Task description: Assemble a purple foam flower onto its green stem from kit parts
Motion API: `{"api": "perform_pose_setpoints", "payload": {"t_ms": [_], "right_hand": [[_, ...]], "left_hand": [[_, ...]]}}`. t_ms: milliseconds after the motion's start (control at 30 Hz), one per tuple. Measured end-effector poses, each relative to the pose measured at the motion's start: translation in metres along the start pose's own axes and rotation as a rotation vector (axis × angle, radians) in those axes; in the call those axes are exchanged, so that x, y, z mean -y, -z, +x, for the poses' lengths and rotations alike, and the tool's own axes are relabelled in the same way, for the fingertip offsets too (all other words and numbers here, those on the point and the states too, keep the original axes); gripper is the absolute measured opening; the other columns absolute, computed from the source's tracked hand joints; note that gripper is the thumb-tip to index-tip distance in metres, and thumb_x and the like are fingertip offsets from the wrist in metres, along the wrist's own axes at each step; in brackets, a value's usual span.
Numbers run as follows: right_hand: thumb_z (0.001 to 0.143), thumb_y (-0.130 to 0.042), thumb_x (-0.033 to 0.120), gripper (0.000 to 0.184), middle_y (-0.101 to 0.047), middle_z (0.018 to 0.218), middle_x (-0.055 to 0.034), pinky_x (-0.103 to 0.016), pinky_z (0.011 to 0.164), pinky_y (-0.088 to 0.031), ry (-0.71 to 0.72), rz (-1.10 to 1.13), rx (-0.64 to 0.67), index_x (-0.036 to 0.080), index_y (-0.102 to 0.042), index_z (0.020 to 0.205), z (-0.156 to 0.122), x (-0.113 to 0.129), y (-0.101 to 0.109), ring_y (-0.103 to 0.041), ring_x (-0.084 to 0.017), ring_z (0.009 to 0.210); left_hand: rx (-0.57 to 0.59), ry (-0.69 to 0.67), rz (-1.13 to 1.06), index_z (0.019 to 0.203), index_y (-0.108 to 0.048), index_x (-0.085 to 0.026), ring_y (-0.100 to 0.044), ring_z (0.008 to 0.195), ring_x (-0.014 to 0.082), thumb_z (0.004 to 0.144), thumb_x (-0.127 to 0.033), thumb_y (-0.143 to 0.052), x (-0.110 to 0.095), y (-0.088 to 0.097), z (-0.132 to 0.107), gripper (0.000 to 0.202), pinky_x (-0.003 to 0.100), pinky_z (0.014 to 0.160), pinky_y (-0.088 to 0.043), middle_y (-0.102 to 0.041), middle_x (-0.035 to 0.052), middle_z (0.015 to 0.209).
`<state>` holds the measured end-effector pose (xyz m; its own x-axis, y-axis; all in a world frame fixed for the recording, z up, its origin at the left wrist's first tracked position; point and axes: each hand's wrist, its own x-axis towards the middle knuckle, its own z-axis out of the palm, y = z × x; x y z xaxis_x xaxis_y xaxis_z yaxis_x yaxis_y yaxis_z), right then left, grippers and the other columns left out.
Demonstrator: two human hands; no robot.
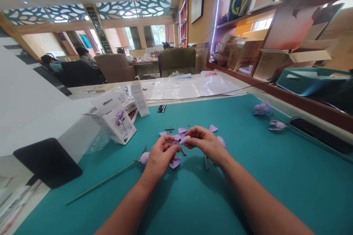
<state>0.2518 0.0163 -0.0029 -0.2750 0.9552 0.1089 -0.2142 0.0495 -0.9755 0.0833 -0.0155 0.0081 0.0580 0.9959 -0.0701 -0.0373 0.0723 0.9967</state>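
My left hand (pixel 162 151) is closed in a pinch on a small pinkish-purple piece (pixel 175 141) with thin parts. Close beside it, my right hand (pixel 206 141) holds a lilac petal piece (pixel 184 140) between thumb and fingers; whether the two pieces touch, I cannot tell. Loose lilac petals (pixel 175 163) lie around both hands, among them one petal (pixel 213 128) beyond the right hand. Short green stem pieces (pixel 206 163) are scattered there too. Left of my left hand lies a lilac bud (pixel 144 158) on a long green stem (pixel 103 182), partly hidden by that hand.
On the green mat (pixel 198 205), a purple flower (pixel 262 108) and a lilac bud flower (pixel 277 125) lie at right near a long black object (pixel 320 132). A flower-printed white box (pixel 118 123), a black card (pixel 162 108) and a black panel (pixel 48 163) are leftward. People sit far back.
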Motion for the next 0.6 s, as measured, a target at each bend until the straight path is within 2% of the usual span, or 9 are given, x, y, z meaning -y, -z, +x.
{"api": "perform_pose_setpoints", "payload": {"t_ms": [133, 267, 433, 600], "right_hand": [[0.063, -0.079, 0.033, 0.024, -0.065, 0.066, 0.0017, -0.025, 0.06, -0.047, 0.024, -0.034, 0.015, 0.017, -0.068, 0.076, -0.003, 0.003, -0.003, -0.057, -0.01, 0.06], [0.062, -0.081, 0.034, 0.025, -0.065, 0.063, 0.0019, -0.026, 0.062, -0.049, -0.007, 0.029, 0.001, 0.017, -0.068, 0.074, -0.005, 0.004, -0.008, -0.059, -0.011, 0.061], [0.059, -0.082, 0.036, 0.029, -0.068, 0.07, -0.0003, -0.027, 0.062, -0.051, -0.047, 0.094, -0.007, 0.018, -0.066, 0.074, -0.005, 0.0, -0.014, -0.062, -0.013, 0.063], [0.059, -0.082, 0.037, 0.027, -0.065, 0.067, 0.0014, -0.026, 0.061, -0.05, 0.065, 0.038, -0.024, 0.019, -0.065, 0.072, -0.006, 0.002, -0.018, -0.059, -0.012, 0.062]], "left_hand": [[0.001, -0.024, 0.008, 0.076, -0.043, -0.019, -0.052, 0.045, 0.0077, 0.068, -0.034, -0.068, -0.001, 0.004, -0.001, 0.031, 0.021, 0.046, -0.04, -0.068, -0.0004, 0.068], [-0.012, -0.038, 0.014, 0.075, -0.041, -0.02, -0.054, 0.046, 0.0083, 0.068, -0.034, -0.068, -0.002, 0.004, -0.002, 0.031, 0.021, 0.047, -0.042, -0.068, -0.001, 0.068], [-0.002, -0.064, 0.03, 0.092, -0.049, -0.019, -0.056, 0.048, 0.0104, 0.07, -0.035, -0.066, -0.003, 0.004, -0.003, 0.033, 0.022, 0.049, -0.044, -0.062, -0.0041, 0.063], [-0.008, -0.122, 0.141, 0.092, -0.064, -0.016, -0.059, 0.06, 0.0128, 0.074, -0.037, -0.061, -0.004, 0.003, -0.006, 0.028, 0.024, 0.054, -0.047, -0.067, 0.003, 0.077]]}}
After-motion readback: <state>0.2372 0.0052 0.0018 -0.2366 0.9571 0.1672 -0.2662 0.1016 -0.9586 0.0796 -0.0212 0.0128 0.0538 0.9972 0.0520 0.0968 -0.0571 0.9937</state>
